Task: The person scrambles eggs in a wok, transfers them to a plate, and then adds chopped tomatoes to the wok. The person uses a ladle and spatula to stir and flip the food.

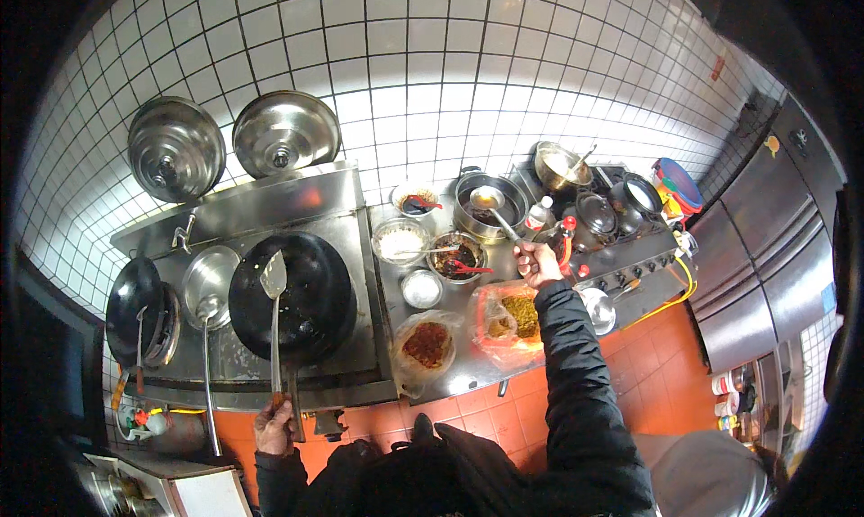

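My left hand [273, 428] grips the handle end of a metal wok spatula [275, 281], whose blade lies over a black wok [317, 301]. The wok's handle [295, 409] runs right beside that hand; whether my fingers touch it I cannot tell. Inside the wok are small food bits. With my right hand [538, 263] I hold a metal ladle [487, 198], its bowl above a steel pot [509, 228] of dark liquid. Close by stand a plastic bottle [538, 214], a red-capped bottle [565, 232] and a bowl of dark sauce [449, 247] with a red spoon [472, 269].
Bags of red seasoning [427, 345] and chopped yellow-green food [520, 314] lie along the counter's front. A bowl of white granules [422, 289] sits behind them. Left of the wok, a long-handled ladle [208, 355] overhangs the edge. Pots [596, 213] crowd the right stove. Behind me at right is another person [702, 476].
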{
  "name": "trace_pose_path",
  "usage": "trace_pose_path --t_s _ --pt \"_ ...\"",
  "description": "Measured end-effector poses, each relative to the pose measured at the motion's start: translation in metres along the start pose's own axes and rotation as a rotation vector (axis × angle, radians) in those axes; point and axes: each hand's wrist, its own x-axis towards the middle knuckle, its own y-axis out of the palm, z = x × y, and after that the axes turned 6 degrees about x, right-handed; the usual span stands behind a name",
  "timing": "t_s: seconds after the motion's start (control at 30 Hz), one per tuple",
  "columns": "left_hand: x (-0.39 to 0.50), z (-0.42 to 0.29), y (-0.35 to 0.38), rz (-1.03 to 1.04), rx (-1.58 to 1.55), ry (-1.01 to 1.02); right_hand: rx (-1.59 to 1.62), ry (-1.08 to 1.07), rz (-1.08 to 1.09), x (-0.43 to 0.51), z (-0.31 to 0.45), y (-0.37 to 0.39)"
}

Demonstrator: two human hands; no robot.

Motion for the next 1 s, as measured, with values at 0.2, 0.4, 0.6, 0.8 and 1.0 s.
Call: trace_pose_path --t_s 0.2,0.4,0.6,0.8,1.0 --pt "-0.014 -0.01 -0.007 -0.031 0.061 0.023 -0.012 0.05 0.08 0.016 -0.015 -0.018" --pt "-0.008 -0.012 -0.022 -0.037 0.053 -0.039 -0.053 0.081 0.094 -0.011 -0.005 -0.03" --pt "-0.001 -0.004 -0.039 -0.06 0.106 0.026 -0.154 0.088 0.321 -0.083 0.013 0.015" --pt "0.006 -0.013 -0.057 -0.066 0.04 0.048 -0.116 0.336 0.326 -0.162 -0.013 0.082" --pt "0.011 -0.014 -0.081 -0.034 0.086 0.054 -0.107 0.535 0.348 -0.195 -0.116 0.113"
